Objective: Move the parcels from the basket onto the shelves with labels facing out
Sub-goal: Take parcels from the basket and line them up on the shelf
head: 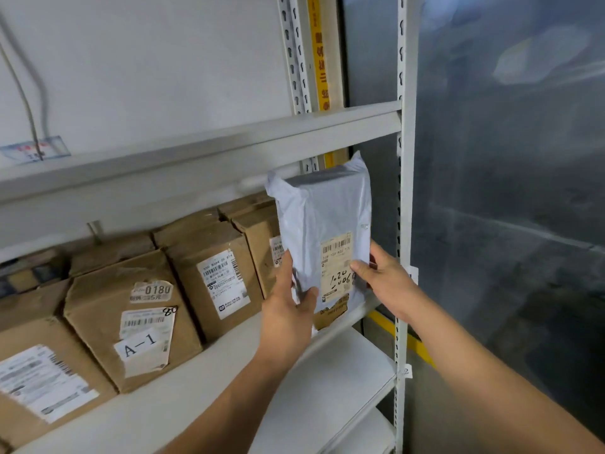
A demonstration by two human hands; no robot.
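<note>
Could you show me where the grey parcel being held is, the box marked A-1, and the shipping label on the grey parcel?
grey parcel [322, 208]: head view, on its upper plastic front.
box marked A-1 [98, 299]: head view, on bare cardboard left of its stickers.
shipping label [337, 257]: head view, just below the barcode.

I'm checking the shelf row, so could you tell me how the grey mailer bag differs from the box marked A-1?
The grey mailer bag is soft plastic, the A-1 box creased brown cardboard. The bag stands upright, gripped by the left hand and right hand; the box rests on the shelf untouched. Both show their labels outward.
</note>
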